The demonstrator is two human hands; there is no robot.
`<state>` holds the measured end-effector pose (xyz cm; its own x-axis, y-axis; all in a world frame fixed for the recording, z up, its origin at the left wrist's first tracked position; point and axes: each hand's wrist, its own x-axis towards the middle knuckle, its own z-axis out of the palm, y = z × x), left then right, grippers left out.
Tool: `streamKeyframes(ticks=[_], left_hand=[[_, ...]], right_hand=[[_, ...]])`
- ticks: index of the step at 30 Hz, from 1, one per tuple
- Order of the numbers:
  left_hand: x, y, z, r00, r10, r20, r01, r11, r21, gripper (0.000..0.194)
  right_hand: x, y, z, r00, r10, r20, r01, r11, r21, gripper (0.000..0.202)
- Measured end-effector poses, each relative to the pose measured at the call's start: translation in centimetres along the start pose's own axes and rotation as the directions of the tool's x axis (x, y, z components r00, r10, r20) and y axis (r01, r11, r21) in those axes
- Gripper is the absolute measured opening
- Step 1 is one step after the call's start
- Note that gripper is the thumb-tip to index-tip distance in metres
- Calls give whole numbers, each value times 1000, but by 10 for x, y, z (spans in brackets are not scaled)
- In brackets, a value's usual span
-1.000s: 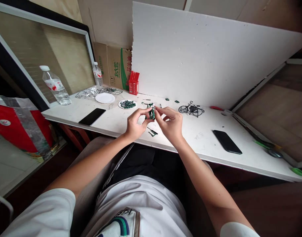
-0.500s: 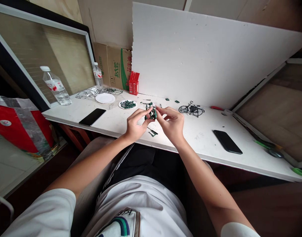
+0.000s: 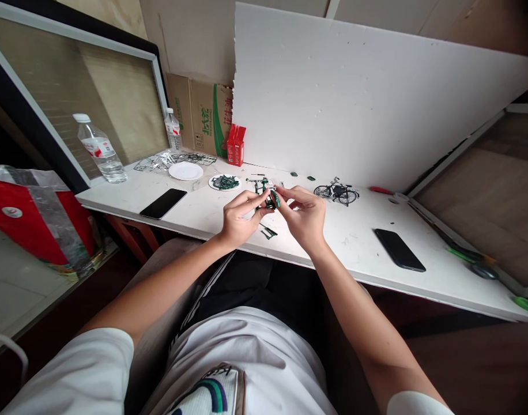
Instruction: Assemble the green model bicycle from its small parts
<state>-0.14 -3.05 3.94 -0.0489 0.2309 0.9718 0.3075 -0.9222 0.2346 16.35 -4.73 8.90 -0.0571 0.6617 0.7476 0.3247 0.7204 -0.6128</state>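
Above the table's front part, my left hand (image 3: 242,216) is closed on a small dark green model frame (image 3: 260,185), whose upper end stands out past the fingers. My right hand (image 3: 305,214) pinches a small green curved part (image 3: 275,199) right beside that frame; whether the two touch is hidden by the fingers. Just below the hands lie loose green pieces (image 3: 268,231). To the right of them a black model bicycle (image 3: 337,192) stands on the table. A white plate with green pieces (image 3: 225,183) is to the left.
On the white table (image 3: 333,248) are a phone (image 3: 163,203) at left, another phone (image 3: 399,249) at right, a bare plate (image 3: 185,170), a red box (image 3: 236,145) and water bottles (image 3: 100,151). Scissors (image 3: 467,256) lie far right. A white board (image 3: 354,98) stands behind.
My right hand has shifted slightly right, and the green curved part between its fingers has tilted and come a little away from the frame. The whole view has moved slightly.
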Motion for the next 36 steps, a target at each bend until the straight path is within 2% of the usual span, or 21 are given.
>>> streamKeyframes(ticks=[10,16,21,28,32,36], left_hand=[[-2,0,1,1000,4,1,-4,998,-59,44],[1,2,0,999,-53,5,53,998,-25,44],[3,2,-3,991,-133,12,133,989,-67,46],[2,-4,-1,953,-301,19,299,933,-203,54],[3,-4,-1,945,-326,12,318,912,-259,55],[5,-3,-1,942,-335,9,324,904,-278,55]], right_hand=[[-1,-2,-1,1000,-24,-6,24,1000,-18,28],[0,-1,-1,999,-42,23,43,999,-21,30],[3,-2,-5,993,-49,109,55,997,-54,35],[7,-7,-14,962,-84,258,105,992,-70,42],[9,-6,-16,949,-89,301,115,991,-71,42],[10,-4,-17,951,-91,297,111,992,-53,38]])
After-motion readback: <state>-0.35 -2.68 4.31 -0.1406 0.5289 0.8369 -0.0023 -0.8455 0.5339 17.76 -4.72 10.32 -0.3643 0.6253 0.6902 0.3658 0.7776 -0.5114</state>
